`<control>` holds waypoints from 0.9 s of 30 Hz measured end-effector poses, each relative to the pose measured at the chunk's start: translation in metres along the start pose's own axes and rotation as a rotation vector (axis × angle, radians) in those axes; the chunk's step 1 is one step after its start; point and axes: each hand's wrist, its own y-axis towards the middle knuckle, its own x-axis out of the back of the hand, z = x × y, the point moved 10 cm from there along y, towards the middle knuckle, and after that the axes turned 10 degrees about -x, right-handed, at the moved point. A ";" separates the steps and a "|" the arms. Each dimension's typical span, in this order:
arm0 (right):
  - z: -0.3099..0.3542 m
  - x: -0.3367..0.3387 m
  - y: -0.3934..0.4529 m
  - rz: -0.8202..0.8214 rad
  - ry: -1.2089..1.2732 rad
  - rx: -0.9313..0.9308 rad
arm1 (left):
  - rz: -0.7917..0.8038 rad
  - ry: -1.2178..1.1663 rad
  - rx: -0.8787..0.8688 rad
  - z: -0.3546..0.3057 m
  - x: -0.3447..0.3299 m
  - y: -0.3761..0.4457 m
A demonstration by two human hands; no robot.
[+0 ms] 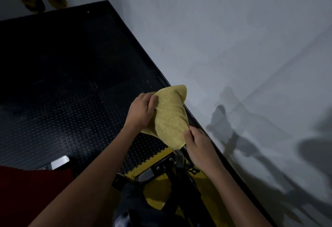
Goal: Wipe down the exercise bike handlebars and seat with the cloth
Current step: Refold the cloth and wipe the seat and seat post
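Observation:
A yellow cloth (170, 117) is draped over part of the exercise bike, which it hides completely. My left hand (142, 111) grips the cloth's upper left side, thumb on top. My right hand (195, 147) pinches the cloth's lower right edge. Below the cloth the bike's black frame and metal bracket (177, 162) run down toward the bottom of the view. A black padded part (136, 203) sits low in the middle.
Black studded rubber flooring (71, 92) fills the left, with a yellow border tile (158, 187) under the bike. A grey wall (242, 56) stands close on the right. A silver pedal-like plate (59, 162) lies at lower left.

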 end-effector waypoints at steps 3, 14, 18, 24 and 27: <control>0.000 0.002 -0.004 -0.031 0.019 0.006 | -0.075 0.033 0.118 0.002 0.009 0.001; -0.008 -0.007 -0.010 -0.076 0.063 -0.070 | 0.144 0.501 0.035 -0.031 -0.024 0.035; -0.002 -0.007 -0.007 -0.148 -0.015 -0.055 | 0.239 0.372 0.197 -0.007 -0.021 0.056; 0.012 -0.004 0.004 -0.216 -0.153 0.012 | -0.003 0.439 -0.028 -0.038 -0.006 0.014; 0.016 -0.007 0.010 -0.179 -0.121 0.047 | -0.047 0.398 0.001 -0.037 -0.009 -0.011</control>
